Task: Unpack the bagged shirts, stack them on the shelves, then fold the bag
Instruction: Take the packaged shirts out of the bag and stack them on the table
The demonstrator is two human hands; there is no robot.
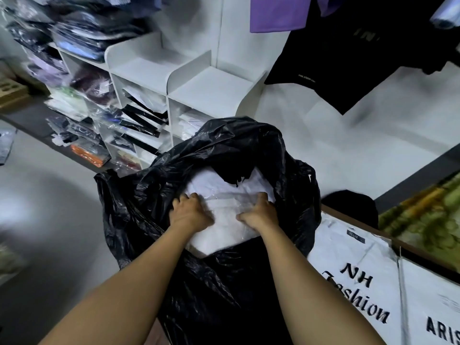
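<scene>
In the head view, a big black bag (224, 150) is standing in the middle with its mouth pulled wide open, and a stack of white shirts (224, 232) in clear plastic wrap is lying inside it, near the top. The left hand (190, 212) is gripping the left side of this stack with curled fingers, and the right hand (258, 212) is gripping the right side the same way, thumbs lying on top of the wrap. The two hands are sitting near each other, inside the bag rim. Just behind the bag, the white shelves (214, 90) are holding packed shirts in the lower compartments, white ones and dark ones. A black shirt (348, 58) and a purple shirt (273, 13) are hanging above on the right. White printed shirts (353, 257) are lying beside the bag's right edge. The grey floor (49, 195) is stretching out to the left of the bag.
</scene>
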